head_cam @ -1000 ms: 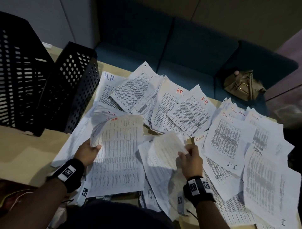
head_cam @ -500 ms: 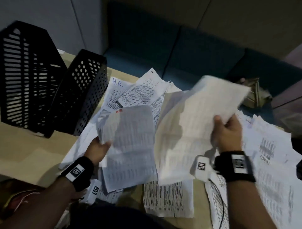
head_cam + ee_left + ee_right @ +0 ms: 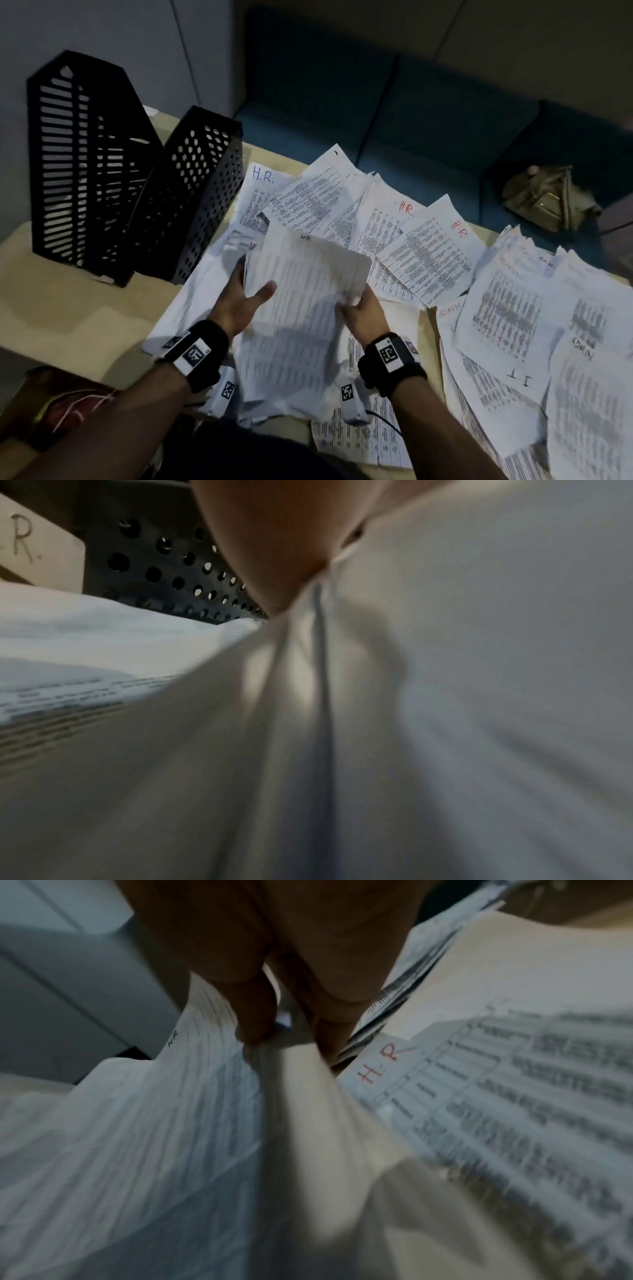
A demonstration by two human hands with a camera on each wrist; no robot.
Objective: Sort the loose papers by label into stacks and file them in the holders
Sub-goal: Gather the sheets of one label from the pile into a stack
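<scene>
I hold a small stack of printed sheets (image 3: 301, 308) above the table, its top page marked HR. My left hand (image 3: 245, 294) grips the stack's left edge, thumb laid on top. My right hand (image 3: 359, 310) pinches its right edge between thumb and fingers (image 3: 255, 1020). In the left wrist view the held paper (image 3: 445, 696) fills most of the frame under my left hand (image 3: 274, 561). Loose sheets marked H.R. (image 3: 424, 253) lie fanned beyond the stack. Sheets marked ADMIN and I.T. (image 3: 507, 308) spread to the right. Two black file holders (image 3: 92, 164) (image 3: 198, 192) stand at the table's left.
A teal sofa (image 3: 411, 113) runs behind the table, with an olive bag (image 3: 548, 198) on its seat. Bare tabletop (image 3: 68, 308) shows in front of the holders. More printed pages (image 3: 363, 438) lie at the near edge under my wrists.
My right hand brought its raised sheet down and left onto the pages in my left hand. Both hands now hold one stack together.
</scene>
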